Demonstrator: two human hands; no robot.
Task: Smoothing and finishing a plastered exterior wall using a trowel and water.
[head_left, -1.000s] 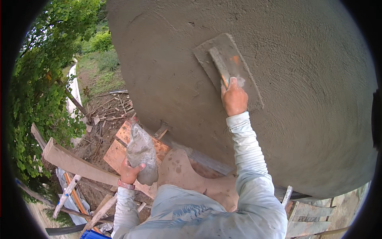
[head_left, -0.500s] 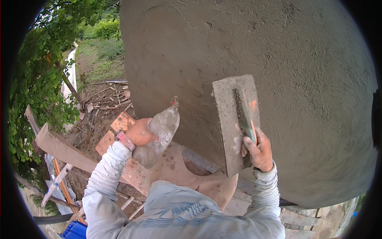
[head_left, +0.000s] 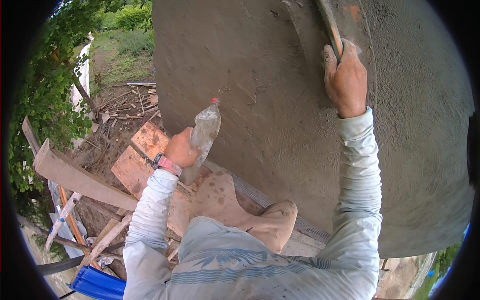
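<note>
– What does our left hand (head_left: 182,148) grip?
– The cloudy bottle (head_left: 208,124), beside the grey wall (head_left: 280,130).
– Our right hand (head_left: 346,82)?
– Fingers closed round the trowel (head_left: 331,25), which we hold against the wall.

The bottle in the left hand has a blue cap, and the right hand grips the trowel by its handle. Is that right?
Not quite: the cap is red, not blue, as the head view shows. The bottle is in the left hand, and the right hand grips the trowel by its handle.
</note>
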